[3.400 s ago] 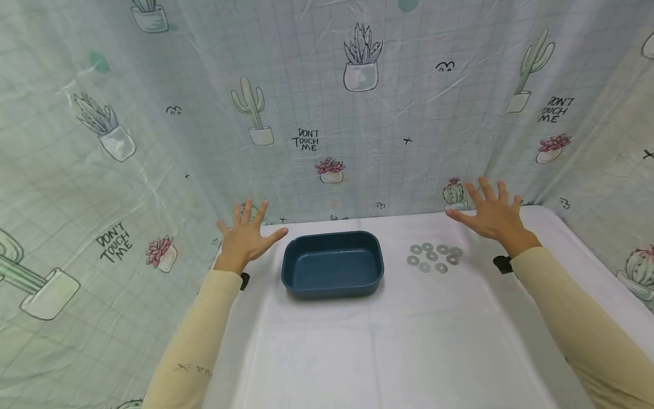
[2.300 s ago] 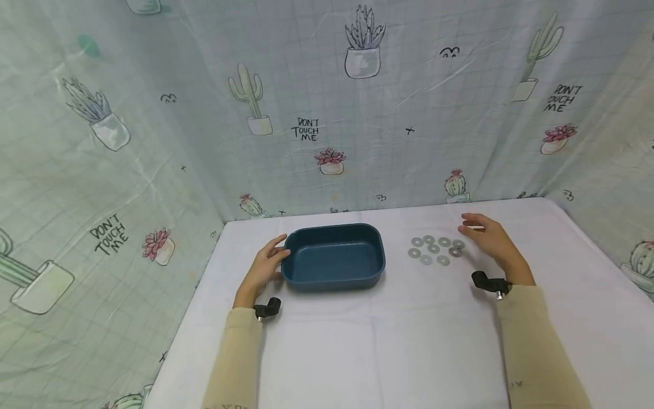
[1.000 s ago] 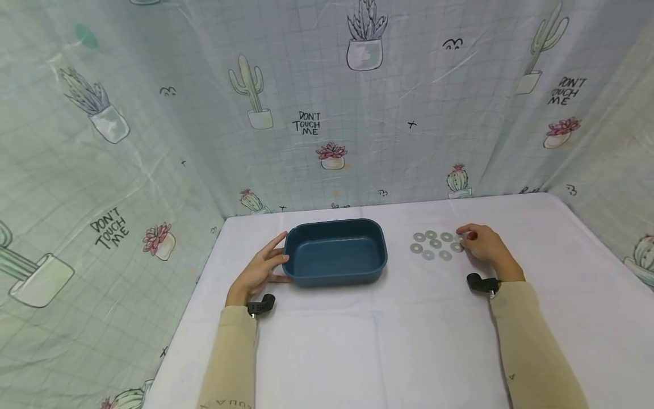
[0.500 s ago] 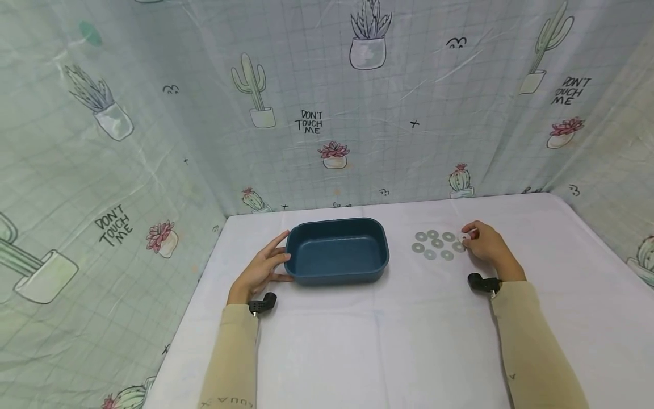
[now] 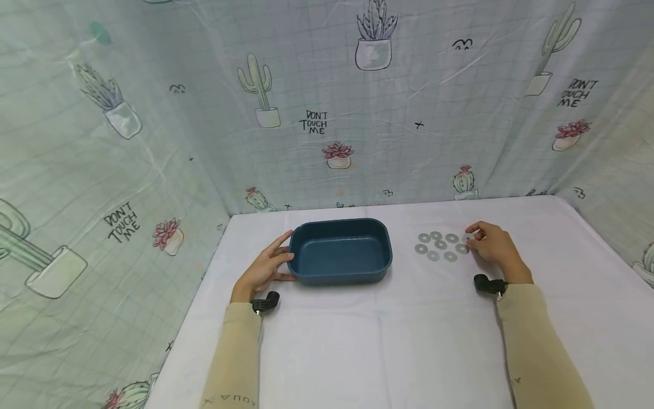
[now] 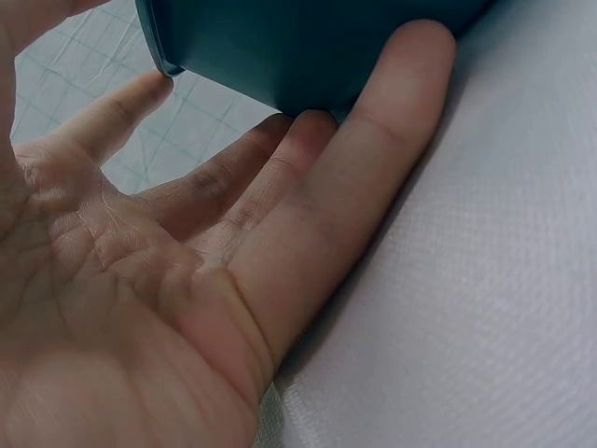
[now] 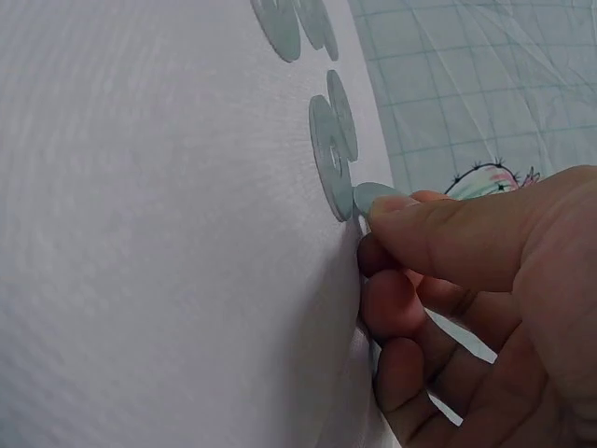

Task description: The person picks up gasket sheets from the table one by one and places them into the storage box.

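Note:
A dark blue rectangular tray (image 5: 339,279) stands on the white tabletop. My left hand (image 5: 260,271) is at its left end, fingers spread and fairly straight, with fingertips against the wall and rim. In the left wrist view the tray's wall (image 6: 270,47) meets those fingertips. Several flat grey metal washers (image 5: 446,255) lie loosely grouped right of the tray. At their right edge, my right hand (image 5: 497,247) pinches one washer (image 7: 373,198) between thumb and index finger, tilted off the cloth. The other right fingers curl beneath, close to the table.
A white cloth (image 5: 327,346) covers the table. Pale curtains (image 5: 409,159) printed with cacti hang along the back and both sides. Each wrist wears a small black camera, seen on the left (image 5: 265,302) and right (image 5: 489,284).
Both hands have come down from raised, spread poses. The left now touches the tray's end. The right reached the washers and took hold of one; over the last half second little has moved.

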### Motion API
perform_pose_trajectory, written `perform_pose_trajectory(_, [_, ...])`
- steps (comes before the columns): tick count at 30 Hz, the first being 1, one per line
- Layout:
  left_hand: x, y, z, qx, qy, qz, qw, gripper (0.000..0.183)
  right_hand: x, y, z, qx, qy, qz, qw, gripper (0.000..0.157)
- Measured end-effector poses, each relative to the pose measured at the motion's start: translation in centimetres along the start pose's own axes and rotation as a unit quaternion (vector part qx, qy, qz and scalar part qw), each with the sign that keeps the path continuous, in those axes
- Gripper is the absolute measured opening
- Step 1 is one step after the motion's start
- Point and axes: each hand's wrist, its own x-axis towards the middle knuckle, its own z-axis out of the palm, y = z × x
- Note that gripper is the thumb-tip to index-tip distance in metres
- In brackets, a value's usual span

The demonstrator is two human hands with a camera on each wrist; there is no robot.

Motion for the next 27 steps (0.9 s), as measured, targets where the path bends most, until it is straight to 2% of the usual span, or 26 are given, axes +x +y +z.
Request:
perform_pose_trajectory(11, [0.2, 0.1, 0.1, 0.009, -0.005, -0.008, 0.9999, 0.07, -0.3, -0.9, -0.6, 0.034, 0.021, 0.002, 0.999, 0.035])
perform_pose_trajectory(19, [0.1, 0.2, 0.1, 0.009, -0.007, -0.003, 0.9999, 0.07, -0.7, -3.3, -1.2, 0.055, 0.044, -0.021, 0.997, 0.038])
perform_pose_trajectory(27, [0.0, 0.2, 0.1, 0.01, -0.01, -0.005, 0.9999, 0.073, -1.2, -6.1, -0.8, 0.098, 0.06, -0.051, 0.992, 0.038])
